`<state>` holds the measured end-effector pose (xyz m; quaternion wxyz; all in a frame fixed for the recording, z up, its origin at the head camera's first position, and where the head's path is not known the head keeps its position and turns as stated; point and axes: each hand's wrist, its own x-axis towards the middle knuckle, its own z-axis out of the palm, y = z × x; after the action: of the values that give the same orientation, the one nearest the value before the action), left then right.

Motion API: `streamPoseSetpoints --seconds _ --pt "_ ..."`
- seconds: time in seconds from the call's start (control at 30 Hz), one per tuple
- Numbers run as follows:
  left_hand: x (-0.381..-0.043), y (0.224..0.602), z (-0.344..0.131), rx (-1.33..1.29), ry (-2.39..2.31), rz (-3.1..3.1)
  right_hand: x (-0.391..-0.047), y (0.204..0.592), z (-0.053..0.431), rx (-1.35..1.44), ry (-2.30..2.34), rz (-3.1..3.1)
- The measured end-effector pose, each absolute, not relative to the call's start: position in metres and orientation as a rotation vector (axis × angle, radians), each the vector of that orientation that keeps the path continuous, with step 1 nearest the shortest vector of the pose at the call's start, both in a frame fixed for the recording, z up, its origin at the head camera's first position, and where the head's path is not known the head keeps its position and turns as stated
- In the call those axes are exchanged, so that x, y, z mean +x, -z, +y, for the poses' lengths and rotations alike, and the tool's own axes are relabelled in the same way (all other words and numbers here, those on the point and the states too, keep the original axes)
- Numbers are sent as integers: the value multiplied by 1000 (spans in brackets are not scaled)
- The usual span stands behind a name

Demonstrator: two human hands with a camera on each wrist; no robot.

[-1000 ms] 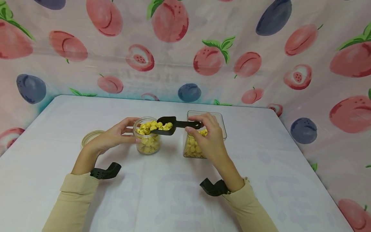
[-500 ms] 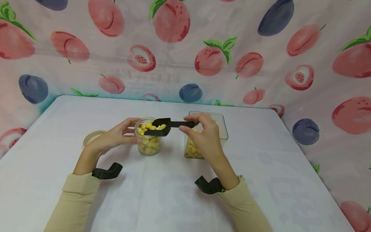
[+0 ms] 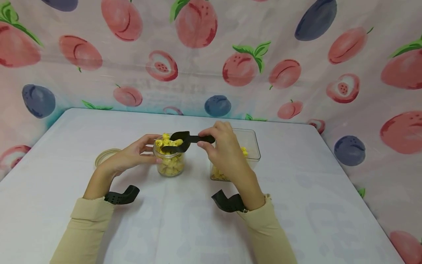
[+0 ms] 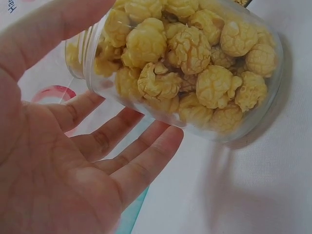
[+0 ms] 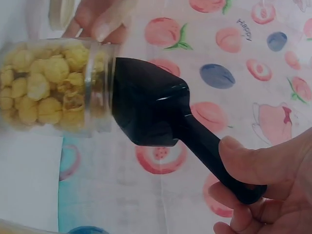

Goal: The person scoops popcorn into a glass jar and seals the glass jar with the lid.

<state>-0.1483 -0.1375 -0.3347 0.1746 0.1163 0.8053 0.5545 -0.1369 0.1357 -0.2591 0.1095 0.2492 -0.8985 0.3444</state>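
A round glass jar (image 3: 170, 167) full of yellow popcorn stands on the table. My left hand (image 3: 133, 152) holds it from the left; in the left wrist view the thumb and fingers (image 4: 156, 151) lie on opposite sides of the jar (image 4: 195, 73). A black scoop (image 3: 181, 143) is tilted at the jar's mouth, popcorn (image 3: 169, 142) lying between its sides and heaped at the rim. My right hand (image 3: 227, 148) pinches the end of the scoop's handle, as the right wrist view shows with the scoop (image 5: 151, 105). Partly behind that hand is a clear square container (image 3: 217, 174) with popcorn.
A round jar lid (image 3: 104, 155) lies left of the jar, partly hidden by the left forearm. A clear rectangular lid (image 3: 254, 143) is behind the square container. The white-covered table (image 3: 184, 227) ends at a fruit-print cloth (image 3: 191, 84) behind.
My right hand has moved left, bringing the scoop over the jar and tilting it more. The popcorn now heaps higher at the jar's rim. My left hand stays on the jar.
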Motion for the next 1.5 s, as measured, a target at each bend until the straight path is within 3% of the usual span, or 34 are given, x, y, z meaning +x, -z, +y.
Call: streamPoseSetpoints --seconds 0.6,1.07,1.5 --pt "-148 334 -137 330 -1583 2279 -129 250 153 723 -1053 -2415" --pt "-147 333 -138 340 -1600 2274 -134 275 121 894 -1056 -2390" --pt "-149 334 -137 346 -1595 2258 -127 251 150 871 -987 -2455"
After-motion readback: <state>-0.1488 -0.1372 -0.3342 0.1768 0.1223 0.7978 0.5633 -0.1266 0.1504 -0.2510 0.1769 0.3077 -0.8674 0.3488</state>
